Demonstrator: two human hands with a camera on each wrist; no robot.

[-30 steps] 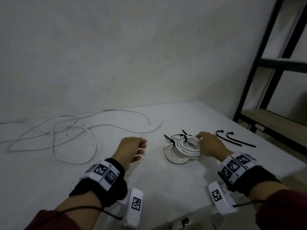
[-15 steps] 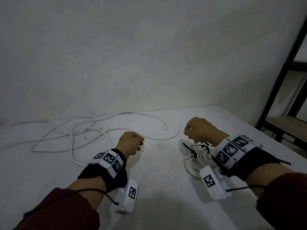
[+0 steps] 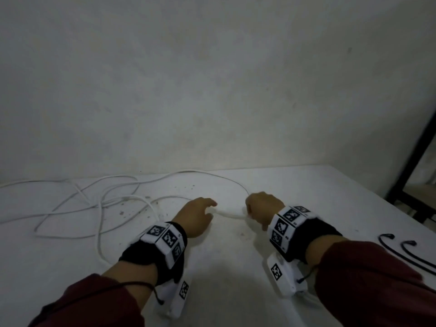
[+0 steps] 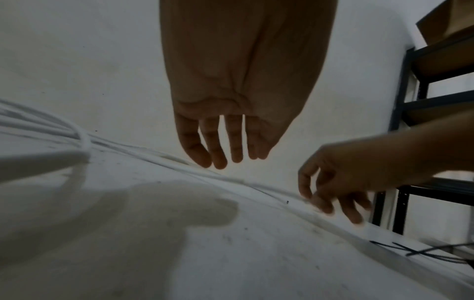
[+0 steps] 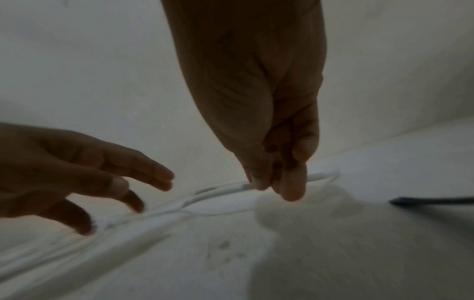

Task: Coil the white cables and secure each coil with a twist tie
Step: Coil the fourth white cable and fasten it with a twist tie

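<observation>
A long white cable (image 3: pixel 227 213) lies loose on the white table (image 3: pixel 236 291), with its tangle (image 3: pixel 94 204) spreading to the left. My right hand (image 3: pixel 250 211) pinches the cable near its end; the right wrist view shows the cable (image 5: pixel 225 187) held between thumb and fingers (image 5: pixel 290 188). My left hand (image 3: pixel 207 210) hovers just left of it with straight, relaxed fingers (image 4: pixel 225 160) above the cable (image 4: pixel 256 183), holding nothing. Two black twist ties (image 3: pixel 401 251) lie to the right of my right forearm. No coiled cable is in view.
A bare wall rises behind the table's far edge. A dark metal shelf frame (image 3: pixel 420 161) stands off the table's right side. Dark specks dot the table near the tangle.
My right hand has let go of the tied coils and moved left and forward onto the loose cable. The left hand opened and reached forward. The view swung left, so the coils left the frame.
</observation>
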